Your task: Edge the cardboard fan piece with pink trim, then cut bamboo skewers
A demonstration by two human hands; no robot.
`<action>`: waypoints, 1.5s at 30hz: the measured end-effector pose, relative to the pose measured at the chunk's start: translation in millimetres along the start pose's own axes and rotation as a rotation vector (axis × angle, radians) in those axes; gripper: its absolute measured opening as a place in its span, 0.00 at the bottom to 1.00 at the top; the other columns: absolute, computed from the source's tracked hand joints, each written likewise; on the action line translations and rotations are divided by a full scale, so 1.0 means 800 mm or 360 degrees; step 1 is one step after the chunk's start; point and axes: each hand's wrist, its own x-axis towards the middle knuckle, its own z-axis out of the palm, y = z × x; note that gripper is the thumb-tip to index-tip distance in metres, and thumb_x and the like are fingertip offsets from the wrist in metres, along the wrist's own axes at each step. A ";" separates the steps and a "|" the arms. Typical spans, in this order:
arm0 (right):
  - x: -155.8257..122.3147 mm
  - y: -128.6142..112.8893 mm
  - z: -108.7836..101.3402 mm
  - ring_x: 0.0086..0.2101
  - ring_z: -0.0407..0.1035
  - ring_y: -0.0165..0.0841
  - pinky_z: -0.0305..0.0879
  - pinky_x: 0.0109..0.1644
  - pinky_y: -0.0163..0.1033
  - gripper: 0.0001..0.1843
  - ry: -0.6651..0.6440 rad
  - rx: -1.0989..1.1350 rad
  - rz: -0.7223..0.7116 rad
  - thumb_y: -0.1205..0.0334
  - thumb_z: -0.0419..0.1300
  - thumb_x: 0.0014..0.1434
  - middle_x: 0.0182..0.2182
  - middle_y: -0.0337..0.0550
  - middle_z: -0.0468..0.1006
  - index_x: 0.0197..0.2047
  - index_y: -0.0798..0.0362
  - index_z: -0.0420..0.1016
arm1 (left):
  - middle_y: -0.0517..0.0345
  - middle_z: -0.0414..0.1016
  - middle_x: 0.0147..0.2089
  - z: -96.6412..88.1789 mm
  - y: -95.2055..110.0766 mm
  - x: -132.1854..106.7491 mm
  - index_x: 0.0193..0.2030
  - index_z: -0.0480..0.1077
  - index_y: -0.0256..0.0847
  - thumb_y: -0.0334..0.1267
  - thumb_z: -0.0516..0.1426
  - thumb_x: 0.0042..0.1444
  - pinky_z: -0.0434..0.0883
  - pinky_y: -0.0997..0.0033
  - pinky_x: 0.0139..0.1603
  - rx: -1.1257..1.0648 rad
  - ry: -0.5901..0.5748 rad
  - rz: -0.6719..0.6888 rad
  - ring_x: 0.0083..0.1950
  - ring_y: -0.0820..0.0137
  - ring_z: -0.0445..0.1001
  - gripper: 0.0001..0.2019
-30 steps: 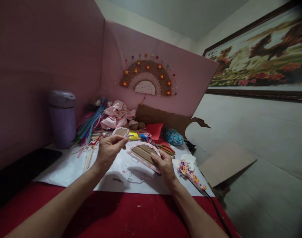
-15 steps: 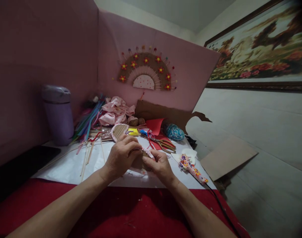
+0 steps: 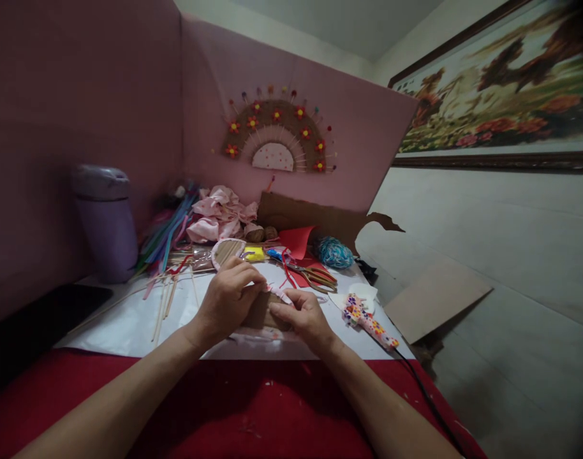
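Observation:
A piece of brown corrugated cardboard [image 3: 261,313] with pale pink fabric along its edge is between my hands, over the white sheet [image 3: 129,319]. My left hand [image 3: 230,294] pinches the fabric at its upper left edge. My right hand [image 3: 308,317] grips the right side, thumb on the cardboard face. Parts of the piece are hidden by my fingers. Just behind lies another cardboard piece [image 3: 228,253] with a pink fabric rim. Scissors [image 3: 317,277] rest on red paper beyond my right hand.
A flower-patterned glue gun [image 3: 370,322] with a black cord lies at right. At left stand a purple tumbler [image 3: 107,223] and thin sticks [image 3: 163,309]. Behind are crumpled pink cloth [image 3: 219,213], blue yarn [image 3: 335,253] and a torn cardboard sheet [image 3: 310,217].
The cardboard piece has tilted so more of its brown face shows between my hands. Both hands keep hold of its edge, and the whole view has shifted slightly.

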 end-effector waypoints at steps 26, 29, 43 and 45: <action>0.017 0.018 -0.018 0.21 0.63 0.27 0.58 0.22 0.30 0.15 0.0353 0.0231 -0.0007 0.55 0.67 0.43 0.23 0.37 0.73 0.31 0.56 0.73 | 0.61 0.72 0.22 -0.004 0.003 0.005 0.28 0.71 0.35 0.29 0.56 0.39 0.56 0.78 0.17 -0.1121 0.0594 -0.1179 0.19 0.78 0.61 0.07; 0.019 0.016 -0.021 0.23 0.64 0.28 0.59 0.22 0.30 0.17 0.0429 0.0301 -0.0051 0.54 0.66 0.44 0.25 0.38 0.74 0.35 0.55 0.72 | 0.62 0.69 0.17 -0.004 0.007 0.002 0.23 0.67 0.36 0.30 0.54 0.37 0.53 0.79 0.15 -0.1370 0.0618 -0.1367 0.16 0.78 0.59 0.03; 0.015 0.012 -0.016 0.26 0.68 0.30 0.67 0.29 0.36 0.10 0.0676 0.0522 -0.0193 0.60 0.61 0.48 0.27 0.38 0.74 0.35 0.55 0.72 | 0.58 0.69 0.19 0.029 0.013 -0.022 0.25 0.71 0.32 0.49 0.59 0.47 0.48 0.79 0.15 -0.1738 -0.0464 -0.1633 0.15 0.81 0.57 0.18; 0.013 0.008 -0.013 0.26 0.68 0.30 0.66 0.28 0.34 0.10 0.0612 0.0562 -0.0167 0.61 0.61 0.48 0.26 0.38 0.74 0.35 0.55 0.73 | 0.57 0.70 0.21 0.034 0.014 -0.024 0.24 0.71 0.32 0.47 0.59 0.49 0.51 0.79 0.16 -0.1847 -0.0320 -0.1542 0.16 0.81 0.57 0.17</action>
